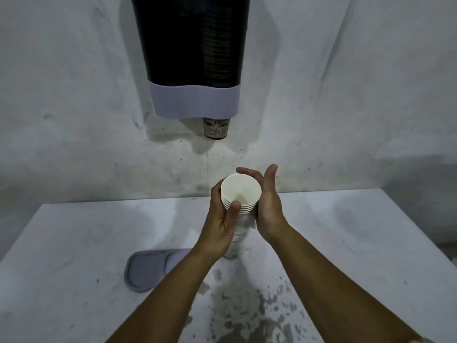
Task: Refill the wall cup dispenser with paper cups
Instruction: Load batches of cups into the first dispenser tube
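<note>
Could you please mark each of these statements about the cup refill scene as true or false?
1. Both hands hold the stack of paper cups. True: the left hand and right hand flank it.
2. The top cup's opening faces downward. False: its open mouth faces up.
3. A cup pokes out below the dispenser. True.
4. The grey lid lies to the right of the stack. False: it lies on the table to the left.
5. The dispenser's collar is black. False: it is pale, below a dark tube.
</note>
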